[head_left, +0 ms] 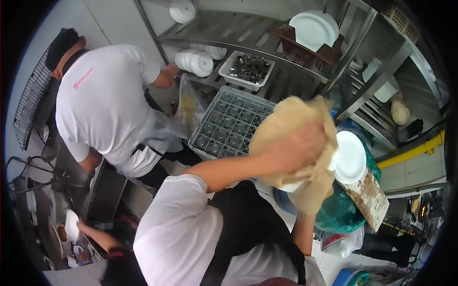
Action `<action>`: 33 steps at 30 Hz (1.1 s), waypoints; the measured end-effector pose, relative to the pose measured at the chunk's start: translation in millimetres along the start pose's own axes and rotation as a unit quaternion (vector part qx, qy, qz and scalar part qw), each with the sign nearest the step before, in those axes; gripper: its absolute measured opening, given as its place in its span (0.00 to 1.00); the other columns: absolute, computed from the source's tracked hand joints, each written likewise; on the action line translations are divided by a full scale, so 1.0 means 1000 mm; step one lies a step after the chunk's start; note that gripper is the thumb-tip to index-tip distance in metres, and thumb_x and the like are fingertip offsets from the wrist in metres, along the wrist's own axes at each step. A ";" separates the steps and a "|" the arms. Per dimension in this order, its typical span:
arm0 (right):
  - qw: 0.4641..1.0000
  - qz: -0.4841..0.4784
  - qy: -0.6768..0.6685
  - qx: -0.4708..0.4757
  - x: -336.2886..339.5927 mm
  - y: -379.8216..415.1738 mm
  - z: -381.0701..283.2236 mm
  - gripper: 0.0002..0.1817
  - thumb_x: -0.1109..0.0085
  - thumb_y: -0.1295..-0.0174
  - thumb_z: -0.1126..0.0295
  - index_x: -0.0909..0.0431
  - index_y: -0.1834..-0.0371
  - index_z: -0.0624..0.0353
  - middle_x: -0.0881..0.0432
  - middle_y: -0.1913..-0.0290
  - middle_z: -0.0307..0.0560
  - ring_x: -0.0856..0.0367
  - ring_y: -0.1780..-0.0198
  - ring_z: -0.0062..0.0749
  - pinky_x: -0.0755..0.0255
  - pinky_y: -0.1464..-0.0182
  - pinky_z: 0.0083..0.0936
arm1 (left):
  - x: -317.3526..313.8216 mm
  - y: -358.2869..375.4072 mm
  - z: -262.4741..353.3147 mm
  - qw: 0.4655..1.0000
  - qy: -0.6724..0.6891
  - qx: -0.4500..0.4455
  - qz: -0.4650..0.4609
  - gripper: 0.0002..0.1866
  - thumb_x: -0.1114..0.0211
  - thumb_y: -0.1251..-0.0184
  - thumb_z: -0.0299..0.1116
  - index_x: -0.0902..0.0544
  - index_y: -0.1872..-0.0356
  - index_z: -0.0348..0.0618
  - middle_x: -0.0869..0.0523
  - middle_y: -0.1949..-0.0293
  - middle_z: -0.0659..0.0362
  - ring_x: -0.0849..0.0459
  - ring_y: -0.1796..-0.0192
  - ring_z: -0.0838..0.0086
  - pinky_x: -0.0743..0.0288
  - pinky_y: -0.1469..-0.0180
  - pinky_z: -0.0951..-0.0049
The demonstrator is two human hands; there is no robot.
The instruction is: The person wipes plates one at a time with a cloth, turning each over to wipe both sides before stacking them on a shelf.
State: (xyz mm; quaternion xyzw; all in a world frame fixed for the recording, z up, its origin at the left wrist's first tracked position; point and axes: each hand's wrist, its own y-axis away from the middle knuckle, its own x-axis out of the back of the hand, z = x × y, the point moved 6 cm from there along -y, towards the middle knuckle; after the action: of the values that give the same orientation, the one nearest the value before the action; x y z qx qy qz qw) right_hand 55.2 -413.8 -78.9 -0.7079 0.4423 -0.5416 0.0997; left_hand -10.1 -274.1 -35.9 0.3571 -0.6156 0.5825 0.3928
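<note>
- Nearest me, the right forearm point(304, 233) runs up beneath a tan cloth point(279, 138). The cloth covers that hand, so I cannot tell how its fingers are set.
- The left hand point(303, 148) lies on top of the cloth, in front of the wearer's apron point(253, 209). Its fingers look closed on the fabric, though blur softens their outline.
- Something white, perhaps a dish point(290, 187), shows below the cloth's edge. If it is smooth and damp, I'd worry about it slipping out, since the loose folds could hide a weak hold underneath.
- Just beside the cloth, a white plate point(350, 157) sits by the upper end of a worn board point(367, 200), over a green bag point(336, 209). A trailing fold or a wide elbow could knock it, and I judge that footing unsteady.
- Beyond the left forearm, glasses point(234, 140) stand in a compartmented rack point(199, 153). A dropped dish could chip them.
- Farther off, cutlery point(250, 68) fills a white basket point(241, 84) near stacked white bowls point(202, 64). A co-worker point(105, 100) reaches towards the bowls; in this tight space, a bump could upset either person's load.
</note>
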 end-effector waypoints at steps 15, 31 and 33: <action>0.994 -0.010 0.074 -0.076 0.038 -0.049 0.018 0.08 0.39 0.37 0.71 0.21 0.63 0.68 0.18 0.68 0.49 0.15 0.66 0.43 0.22 0.60 0.43 | 0.011 -0.096 -0.003 0.929 0.235 -0.140 -0.249 0.19 0.25 0.45 0.39 0.12 0.51 0.47 0.10 0.58 0.49 0.12 0.55 0.47 0.18 0.53 0.55; 0.983 -0.053 0.104 -0.139 0.028 -0.009 0.071 0.17 0.39 0.42 0.60 0.22 0.56 0.62 0.20 0.60 0.59 0.19 0.58 0.57 0.26 0.55 0.47 | -0.003 0.017 -0.051 0.780 0.554 0.289 -0.026 0.30 0.42 0.35 0.15 0.27 0.29 0.36 0.14 0.41 0.54 0.17 0.39 0.71 0.25 0.33 0.67; 0.990 -0.012 0.098 -0.101 0.039 -0.033 0.062 0.17 0.38 0.42 0.60 0.22 0.57 0.62 0.20 0.60 0.59 0.19 0.58 0.57 0.26 0.55 0.47 | 0.018 0.004 -0.054 0.774 0.570 0.275 0.022 0.26 0.44 0.37 0.15 0.22 0.35 0.35 0.11 0.48 0.53 0.13 0.45 0.70 0.21 0.39 0.67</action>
State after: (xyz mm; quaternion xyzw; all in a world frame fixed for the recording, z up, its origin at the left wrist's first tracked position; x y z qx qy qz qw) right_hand 126.1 -444.0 -56.4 -0.6633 0.4940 -0.5618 -0.0223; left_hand -18.1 -219.5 -20.3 0.0391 -0.1008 0.8322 0.5438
